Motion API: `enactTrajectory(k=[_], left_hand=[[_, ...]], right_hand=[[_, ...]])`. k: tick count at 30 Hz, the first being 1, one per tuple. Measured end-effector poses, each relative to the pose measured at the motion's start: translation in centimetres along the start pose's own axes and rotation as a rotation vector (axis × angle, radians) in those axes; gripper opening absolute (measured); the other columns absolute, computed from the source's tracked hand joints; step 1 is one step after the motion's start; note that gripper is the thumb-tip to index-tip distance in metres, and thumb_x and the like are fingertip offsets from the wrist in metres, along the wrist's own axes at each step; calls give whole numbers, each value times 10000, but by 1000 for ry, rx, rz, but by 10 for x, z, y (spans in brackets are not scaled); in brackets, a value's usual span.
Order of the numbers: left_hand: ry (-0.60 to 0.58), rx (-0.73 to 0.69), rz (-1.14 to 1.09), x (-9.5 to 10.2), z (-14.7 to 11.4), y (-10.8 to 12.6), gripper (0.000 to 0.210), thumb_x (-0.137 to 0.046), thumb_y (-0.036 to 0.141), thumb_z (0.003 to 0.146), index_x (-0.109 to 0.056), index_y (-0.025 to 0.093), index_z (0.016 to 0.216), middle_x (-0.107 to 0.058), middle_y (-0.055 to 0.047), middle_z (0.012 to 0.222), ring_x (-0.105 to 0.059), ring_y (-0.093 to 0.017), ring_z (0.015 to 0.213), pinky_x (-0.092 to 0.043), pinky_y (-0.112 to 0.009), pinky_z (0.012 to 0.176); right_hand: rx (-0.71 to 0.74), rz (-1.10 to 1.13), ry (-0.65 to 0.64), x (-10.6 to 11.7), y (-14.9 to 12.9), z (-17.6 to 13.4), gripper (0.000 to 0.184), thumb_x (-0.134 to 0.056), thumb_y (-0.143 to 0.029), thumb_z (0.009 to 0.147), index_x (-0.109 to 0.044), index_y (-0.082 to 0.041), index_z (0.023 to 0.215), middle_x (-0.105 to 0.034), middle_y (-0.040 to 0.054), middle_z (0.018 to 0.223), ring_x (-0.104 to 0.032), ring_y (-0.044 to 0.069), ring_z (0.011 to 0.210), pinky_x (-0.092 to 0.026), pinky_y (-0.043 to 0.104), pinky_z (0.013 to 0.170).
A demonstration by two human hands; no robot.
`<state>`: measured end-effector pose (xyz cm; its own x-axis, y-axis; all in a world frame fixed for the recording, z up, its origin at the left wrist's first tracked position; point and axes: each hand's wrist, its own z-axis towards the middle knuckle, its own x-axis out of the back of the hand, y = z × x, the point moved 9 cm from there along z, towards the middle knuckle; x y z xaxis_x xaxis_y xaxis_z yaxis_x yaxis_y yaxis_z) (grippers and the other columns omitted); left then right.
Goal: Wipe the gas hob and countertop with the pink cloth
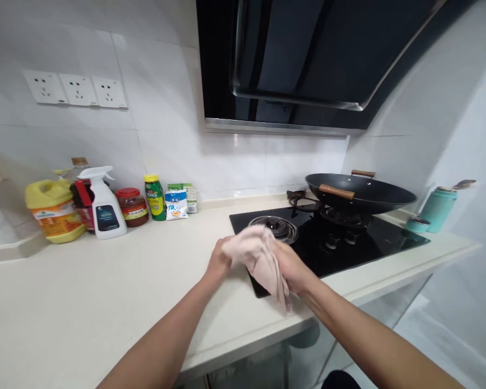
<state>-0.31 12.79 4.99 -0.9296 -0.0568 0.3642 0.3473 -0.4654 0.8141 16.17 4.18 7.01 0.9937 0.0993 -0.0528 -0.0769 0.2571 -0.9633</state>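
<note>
A pale pink cloth [259,256] is held up between both hands, over the left edge of the black gas stove [372,248]. Its lower end hangs down and is slightly blurred. My left hand [220,258] grips the cloth's left side, the fingers partly hidden behind it. On the other side my right hand [294,266] is closed on the cloth, with folds covering its fingertips. Just behind the cloth lies the stove's left burner [281,229].
A black wok [360,194] with wooden handles sits on the right burner. Along the wall stand a white spray bottle [105,208], a yellow jug [54,213], a red-lidded jar [132,208] and a green bottle [155,199]. A range hood [291,59] hangs above; a turquoise container [439,210] stands far right.
</note>
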Motion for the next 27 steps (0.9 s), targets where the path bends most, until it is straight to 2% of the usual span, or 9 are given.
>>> enactTrajectory(k=[2, 5, 6, 10, 13, 17, 20, 23, 27], left_hand=[[21, 11, -4, 2, 0, -1, 424, -398, 489, 977, -691, 203, 1086, -674, -100, 1135, -606, -264, 1098, -477, -424, 982], [43, 17, -5, 4, -2, 2, 465, -385, 515, 981, -671, 194, 1156, -646, -106, 1189, -601, -257, 1113, -474, -424, 992], [45, 13, -4, 5, -4, 5, 455, -405, 517, 976, -671, 195, 1159, -638, -104, 1194, -597, -253, 1122, -469, -419, 1001], [-58, -98, 70, -4, -13, 26, 425, -465, 492, 968, -649, 215, 1233, -608, -98, 1225, -586, -245, 1153, -469, -412, 1021], [-183, -254, 220, -20, -29, 46, 443, -500, 482, 968, -608, 245, 1326, -555, -101, 1367, -509, -272, 1290, -401, -460, 1114], [-331, -358, 426, -48, -49, 61, 517, -507, 514, 969, -539, 282, 1430, -337, -59, 1612, -282, -318, 1480, -251, -511, 1211], [-555, -260, 522, -73, -57, 63, 612, -445, 582, 979, -415, 303, 1523, -262, -35, 1651, -245, -298, 1509, -235, -488, 1221], [-721, -136, 608, -89, -55, 73, 684, -453, 621, 944, -392, 288, 1538, -385, -55, 1596, -370, -304, 1454, -316, -454, 1181], [-769, -110, 723, -112, -43, 95, 721, -525, 660, 844, -537, 228, 1422, -563, -109, 1446, -560, -343, 1276, -452, -431, 1048]], right_hand=[[-54, 44, 98, 22, 10, 17, 578, -590, -726, 804, -689, -199, 1022, -724, 59, 919, -649, 223, 840, -502, 344, 795], [26, -413, 221, 69, 18, 29, 526, -445, -673, 883, -675, -209, 975, -718, 53, 963, -651, 215, 881, -510, 358, 831], [41, -528, 258, 87, 22, 27, 477, -468, -633, 877, -668, -205, 947, -709, 64, 992, -644, 226, 930, -500, 377, 875], [42, -737, 360, 160, 33, 0, 373, -506, -483, 844, -632, -202, 1055, -653, 114, 1139, -619, 252, 1059, -470, 426, 966], [59, -884, 402, 196, 32, -27, 370, -472, -442, 866, -635, -200, 1092, -609, 139, 1208, -579, 273, 1141, -421, 459, 1034], [59, -1028, 371, 206, 44, -42, 408, -477, -431, 893, -656, -177, 1157, -575, 165, 1340, -467, 320, 1320, -248, 527, 1160], [34, -1251, 233, 192, 57, -37, 492, -371, -435, 978, -585, -175, 1336, -487, 140, 1492, -349, 285, 1439, -163, 517, 1201], [-26, -1413, 142, 184, 64, -34, 551, -284, -441, 1019, -512, -155, 1430, -431, 136, 1546, -301, 276, 1471, -173, 526, 1195], [-44, -1441, 127, 183, 61, -36, 562, -276, -443, 1027, -490, -147, 1454, -407, 140, 1562, -289, 285, 1477, -179, 532, 1189]])
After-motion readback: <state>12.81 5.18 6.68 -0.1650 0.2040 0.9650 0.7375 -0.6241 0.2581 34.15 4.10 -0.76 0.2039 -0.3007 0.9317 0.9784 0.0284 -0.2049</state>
